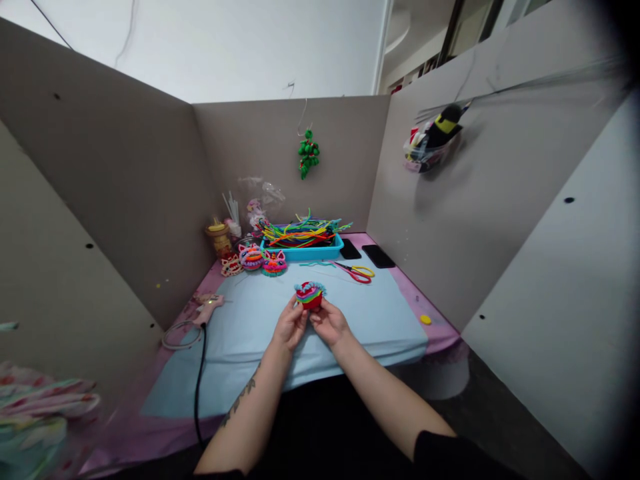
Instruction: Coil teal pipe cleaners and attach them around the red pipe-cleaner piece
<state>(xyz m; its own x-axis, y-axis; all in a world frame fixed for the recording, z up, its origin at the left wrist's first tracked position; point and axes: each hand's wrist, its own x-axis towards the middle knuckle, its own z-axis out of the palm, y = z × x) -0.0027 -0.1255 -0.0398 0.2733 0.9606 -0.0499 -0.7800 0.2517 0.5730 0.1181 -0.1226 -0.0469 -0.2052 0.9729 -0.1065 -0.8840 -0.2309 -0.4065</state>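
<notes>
Between my two hands is a small rounded pipe-cleaner craft piece point(311, 298), red with rainbow stripes and a light-blue curly edge along its top. My left hand point(291, 323) grips its left side, fingers closed on it. On the other side my right hand point(330, 322) pinches its lower right edge. The piece is held up above the light-blue cloth point(370, 327), near the middle of the table. Just beyond it lie scissors point(358, 272) with red and yellow handles, and a light-blue pipe cleaner point(316, 264).
Finished-looking animal-face crafts point(275, 263) stand by a blue tray point(305, 253) of colourful pipe cleaners. Two dark phones point(378, 257) lie at back right. A pink glue gun point(209, 308) with a black cable point(201, 380) is at left. A yellow disc point(425, 319) sits right. Partition walls surround the table.
</notes>
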